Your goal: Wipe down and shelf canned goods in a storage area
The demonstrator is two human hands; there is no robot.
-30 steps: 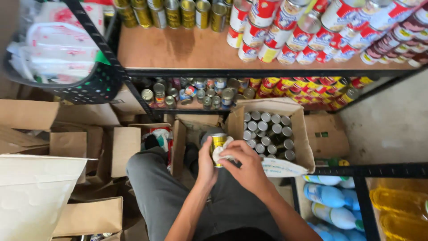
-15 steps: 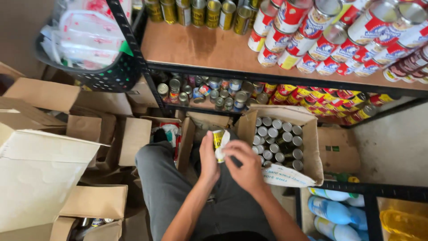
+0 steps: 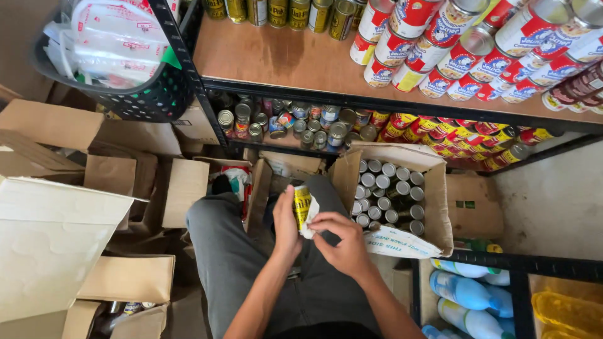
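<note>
My left hand [image 3: 286, 221] grips a small can with a yellow label [image 3: 302, 204], held upright over my lap. My right hand [image 3: 342, 242] presses a crumpled white cloth [image 3: 311, 221] against the can's right side. Just right of my hands stands an open cardboard box [image 3: 433, 207] packed with several silver-topped cans [image 3: 386, 194]. I sit on the floor in grey trousers [image 3: 226, 257], facing a low shelf.
A wooden shelf [image 3: 282, 59] above carries gold cans and red-and-white cans [image 3: 452, 56]. More cans fill the lower shelf [image 3: 295, 122]. A black basket [image 3: 151, 94] hangs at upper left. Open cardboard boxes [image 3: 75, 188] crowd the left. Plastic bottles [image 3: 465, 295] lie at lower right.
The view has tilted slightly upward and left. My hands stay together on the can, and the right hand has shifted the cloth along the can's side.
</note>
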